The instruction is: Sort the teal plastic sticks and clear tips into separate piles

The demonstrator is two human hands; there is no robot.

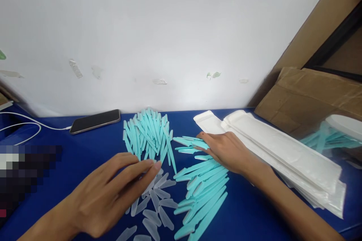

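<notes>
My left hand [113,192] hovers over a scatter of translucent blade caps [155,199], its thumb and fingertips pinched together. Whatever is between those fingertips is too small to make out. Just beyond it lies a fanned pile of teal eyebrow razors [147,131]. My right hand [226,150] is closed around a few teal razors [192,142], whose blade ends stick out to the left. Below that hand, more teal razors [203,196] lie in a loose, slanting row on the blue table. The right fingers are mostly hidden beneath the hand.
White padded packets [288,154] are stacked at the right, beside a clear bag of teal razors [325,135]. Cardboard boxes [316,90] stand behind them. A phone [95,121] with a white cable [42,122] lies at the back left, against the white wall [169,37].
</notes>
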